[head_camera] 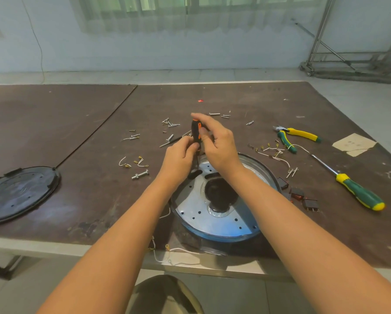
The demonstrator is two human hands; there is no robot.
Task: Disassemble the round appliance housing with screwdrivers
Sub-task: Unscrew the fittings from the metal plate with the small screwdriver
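**While gripping screwdriver [196, 132] upright at housing [212, 235] edge**

Curled round the lower handle with the left hand [180, 159]; pinched at the handle's top with the right hand [217, 141], thumb against fingers. Points the black-and-orange tool's shaft straight down at the housing's 11 o'clock edge; cannot tell whether the tip sits in a screw.

As for the housing: lies at the counter's [76, 132] 6 o'clock edge, open side up, showing a perforated metal plate and a dark central hole inside a blue rim. Crossed over by both forearms.

Round about, reckoned from the housing:
- at 9 o'clock, well apart, a black round lid [19, 193] lying flat
- from 10 to 12 o'clock, loose screws [170, 123], short wires and one bolt [140, 174]
- at 2 o'clock, yellow-and-green pliers [296, 134]
- at 3 o'clock, a green screwdriver [357, 191], untouched, with small black switches [310, 203] between it and the rim
- farther out at 2 o'clock, a paper scrap [353, 143]
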